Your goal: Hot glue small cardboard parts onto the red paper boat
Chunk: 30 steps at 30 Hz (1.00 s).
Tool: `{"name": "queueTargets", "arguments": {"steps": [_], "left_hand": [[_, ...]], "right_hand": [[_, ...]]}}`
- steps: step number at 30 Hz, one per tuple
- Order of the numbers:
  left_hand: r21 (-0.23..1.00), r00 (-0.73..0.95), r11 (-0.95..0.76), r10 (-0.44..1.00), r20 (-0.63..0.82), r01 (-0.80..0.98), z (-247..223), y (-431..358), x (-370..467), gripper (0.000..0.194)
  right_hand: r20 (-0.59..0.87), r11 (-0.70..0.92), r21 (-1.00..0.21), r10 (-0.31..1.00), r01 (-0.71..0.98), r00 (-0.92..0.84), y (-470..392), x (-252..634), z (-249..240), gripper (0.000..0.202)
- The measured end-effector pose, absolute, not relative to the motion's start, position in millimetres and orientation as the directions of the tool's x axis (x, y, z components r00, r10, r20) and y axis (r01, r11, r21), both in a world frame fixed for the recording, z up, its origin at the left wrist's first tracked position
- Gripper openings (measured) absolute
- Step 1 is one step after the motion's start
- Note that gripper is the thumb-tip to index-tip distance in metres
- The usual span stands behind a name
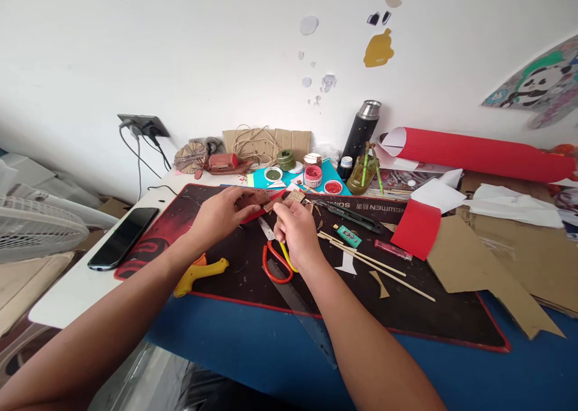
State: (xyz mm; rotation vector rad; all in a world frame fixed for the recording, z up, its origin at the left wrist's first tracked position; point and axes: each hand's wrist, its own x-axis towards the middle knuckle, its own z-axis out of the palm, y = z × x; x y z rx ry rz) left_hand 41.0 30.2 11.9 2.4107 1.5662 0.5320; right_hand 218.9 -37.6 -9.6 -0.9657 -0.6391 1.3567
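Note:
My left hand (226,215) is closed around a narrow red piece (251,216) that looks like card or paper; its fingers hide much of it. Close by, my right hand (295,229) pinches a small brown cardboard strip (272,204) against or just above the red piece; I cannot tell if they touch. Behind the right fingers shows a patterned tan bit of cardboard (295,198). Under my hands lie scissors with red and yellow handles (266,266), partly covered by the right hand. A long ruler-like dark strip (302,315) passes beneath them over the mat's front edge.
On the black mat (428,309) are a green utility knife (350,214), thin wooden sticks (383,266), and a yellow-handled tool (201,275). Open paint jars (313,175), a glass with brushes (361,176) and a black flask (361,128) stand behind. Cardboard (474,254) lies right, a phone (123,237) left.

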Motion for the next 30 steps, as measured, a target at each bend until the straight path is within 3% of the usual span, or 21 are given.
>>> {"name": "queueTargets", "arguments": {"steps": [4, 7, 13, 22, 30], "left_hand": [[0.475, 0.429, -0.403, 0.901, 0.059, 0.782, 19, 35, 30, 0.065], [0.462, 0.508, -0.463, 0.861, 0.031, 0.756, 20, 38, 22, 0.074], [0.352, 0.511, -0.489, 0.859, 0.035, 0.798, 14, 39, 20, 0.073], [0.321, 0.534, -0.542, 0.837, 0.122, 0.777, 11, 33, 24, 0.070], [0.128, 0.585, -0.613, 0.786, 0.199, 0.780, 20, 9, 37, 0.063]], "right_hand": [[-0.141, -0.054, -0.869, 0.980, -0.491, 0.143, -36, 219, -12, 0.025], [-0.140, -0.055, -0.878, 0.979, -0.476, 0.145, -36, 220, -13, 0.025], [-0.171, -0.102, -0.903, 0.976, -0.417, 0.133, -35, 220, -17, 0.024], [-0.188, -0.129, -0.929, 0.971, -0.347, 0.144, -32, 220, -23, 0.023], [-0.194, -0.131, -0.929, 0.969, -0.347, 0.151, -33, 220, -22, 0.022]]}}
